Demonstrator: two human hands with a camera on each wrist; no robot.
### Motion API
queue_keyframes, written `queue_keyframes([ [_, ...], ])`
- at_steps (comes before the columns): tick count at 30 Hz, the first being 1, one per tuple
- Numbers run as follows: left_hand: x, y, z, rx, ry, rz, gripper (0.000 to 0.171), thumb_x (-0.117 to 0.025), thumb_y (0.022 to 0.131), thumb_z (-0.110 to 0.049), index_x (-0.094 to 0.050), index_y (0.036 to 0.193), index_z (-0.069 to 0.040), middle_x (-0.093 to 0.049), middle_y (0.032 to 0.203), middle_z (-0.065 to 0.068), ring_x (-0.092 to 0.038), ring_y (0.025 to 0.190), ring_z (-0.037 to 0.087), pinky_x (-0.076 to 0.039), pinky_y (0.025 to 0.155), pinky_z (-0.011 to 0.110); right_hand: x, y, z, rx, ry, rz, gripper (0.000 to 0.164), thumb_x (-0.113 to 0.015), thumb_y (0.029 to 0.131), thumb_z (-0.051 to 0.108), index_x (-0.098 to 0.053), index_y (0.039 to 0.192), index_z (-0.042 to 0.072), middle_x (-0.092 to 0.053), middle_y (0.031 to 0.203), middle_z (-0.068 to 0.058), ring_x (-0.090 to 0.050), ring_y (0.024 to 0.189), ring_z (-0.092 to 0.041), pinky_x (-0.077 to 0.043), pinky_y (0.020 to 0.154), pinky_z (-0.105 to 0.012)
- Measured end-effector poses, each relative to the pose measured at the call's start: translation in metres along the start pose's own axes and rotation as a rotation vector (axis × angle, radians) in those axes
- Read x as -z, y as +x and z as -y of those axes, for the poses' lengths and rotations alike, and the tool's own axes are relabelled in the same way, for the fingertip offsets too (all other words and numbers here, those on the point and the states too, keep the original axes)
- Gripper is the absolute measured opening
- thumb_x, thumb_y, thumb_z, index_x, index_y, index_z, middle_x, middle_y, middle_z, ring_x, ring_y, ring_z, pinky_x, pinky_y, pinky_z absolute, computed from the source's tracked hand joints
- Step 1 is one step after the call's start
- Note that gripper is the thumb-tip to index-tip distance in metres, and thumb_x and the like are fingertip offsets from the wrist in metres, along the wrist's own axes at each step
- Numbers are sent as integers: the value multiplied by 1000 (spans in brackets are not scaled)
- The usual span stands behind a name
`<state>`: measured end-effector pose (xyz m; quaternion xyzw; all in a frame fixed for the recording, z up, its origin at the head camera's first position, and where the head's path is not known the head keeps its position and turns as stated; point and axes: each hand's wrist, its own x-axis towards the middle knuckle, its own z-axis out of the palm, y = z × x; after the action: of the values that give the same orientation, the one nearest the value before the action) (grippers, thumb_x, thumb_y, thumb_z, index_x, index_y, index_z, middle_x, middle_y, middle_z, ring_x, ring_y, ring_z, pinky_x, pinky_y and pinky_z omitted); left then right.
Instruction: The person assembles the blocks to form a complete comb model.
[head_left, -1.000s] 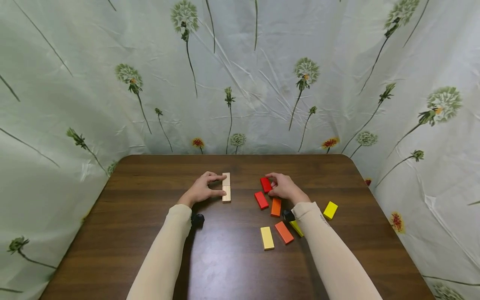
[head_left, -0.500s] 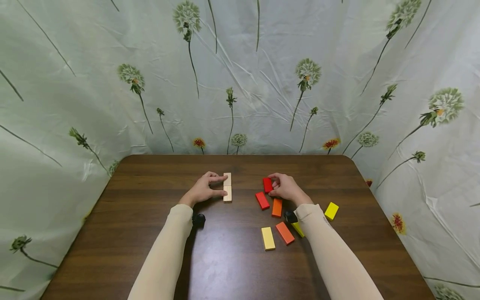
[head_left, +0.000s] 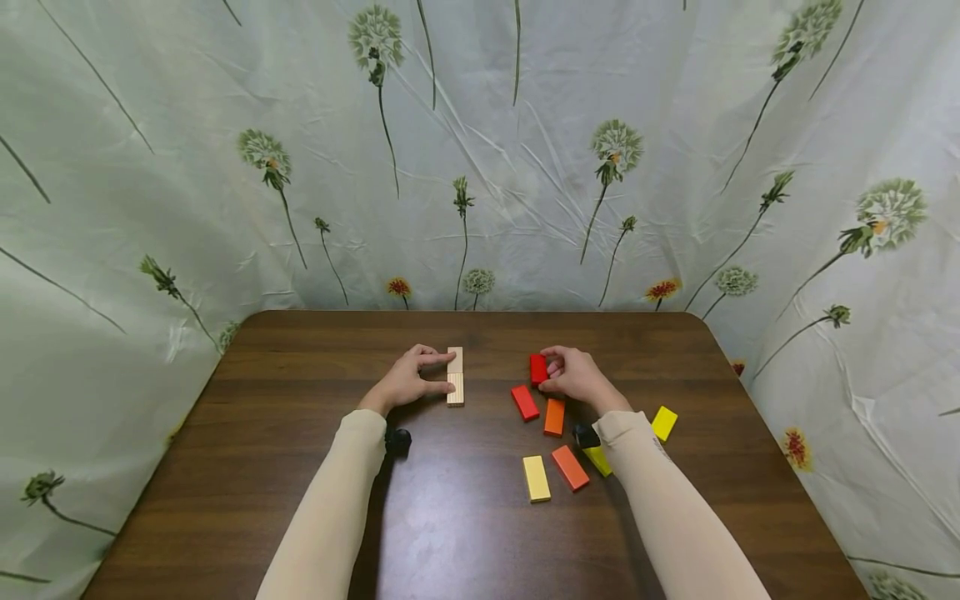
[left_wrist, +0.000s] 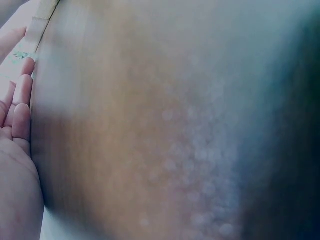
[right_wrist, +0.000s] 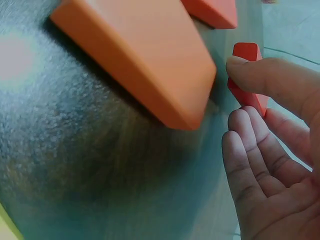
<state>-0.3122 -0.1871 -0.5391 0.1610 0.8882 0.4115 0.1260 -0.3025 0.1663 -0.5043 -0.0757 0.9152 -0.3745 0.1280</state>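
Two plain wooden blocks stand end to end in a line, a far block [head_left: 458, 364] and a near block [head_left: 458, 398]. My left hand [head_left: 397, 383] has its index finger and thumb spread, one tip resting on each block. To the right, my right hand [head_left: 579, 379] pinches a red block [head_left: 537, 368] lengthwise between thumb and index finger. The right wrist view shows this red block [right_wrist: 245, 51] between the fingertips, its other fingers loosely bent. A second red block [head_left: 525, 402] and an orange block [head_left: 554, 417] lie just nearer.
A pale yellow block [head_left: 536, 479] and a coral block [head_left: 571, 468] lie toward the front. A yellow-green block [head_left: 598, 460] and a yellow block [head_left: 663, 422] are partly covered by the right sleeve. A floral curtain [head_left: 480, 150] hangs behind the brown table [head_left: 262, 433].
The right hand has turned the pinched red block straighter and shifted it slightly right, its sleeve now covering more of the yellow block. The left hand keeps its place at the wooden blocks.
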Motion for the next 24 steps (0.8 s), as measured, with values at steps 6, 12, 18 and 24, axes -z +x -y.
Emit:
queue_keyframes([
  [6,-1,-1,2,7,-14,-1,68,-88,92,-34,-62,153,-23,-52,147,15,-52,139,38,-40,121,62,1,0,7,37,0,-16,59,-87,87,5,-63,141,-2,-68,101,-13,-62,88,-20,-53,78,-25],
  [12,-2,0,4,13,-14,6,68,-87,92,-34,-62,154,-23,-52,147,14,-52,138,37,-41,121,62,2,-1,15,38,7,-13,59,-86,88,6,-63,142,0,-67,101,-11,-62,90,-19,-53,79,-26],
  [18,-1,0,3,24,-19,10,68,-87,92,-34,-62,154,-24,-51,147,14,-52,138,37,-41,121,61,0,-3,23,51,3,-1,60,-87,89,7,-63,143,1,-68,103,-10,-62,91,-19,-54,83,-26],
  [24,0,1,2,11,-21,4,67,-87,92,-35,-62,154,-24,-52,145,14,-53,135,36,-42,119,61,-1,-7,34,82,4,-5,60,-88,87,6,-64,141,0,-68,101,-10,-63,90,-18,-54,84,-28],
])
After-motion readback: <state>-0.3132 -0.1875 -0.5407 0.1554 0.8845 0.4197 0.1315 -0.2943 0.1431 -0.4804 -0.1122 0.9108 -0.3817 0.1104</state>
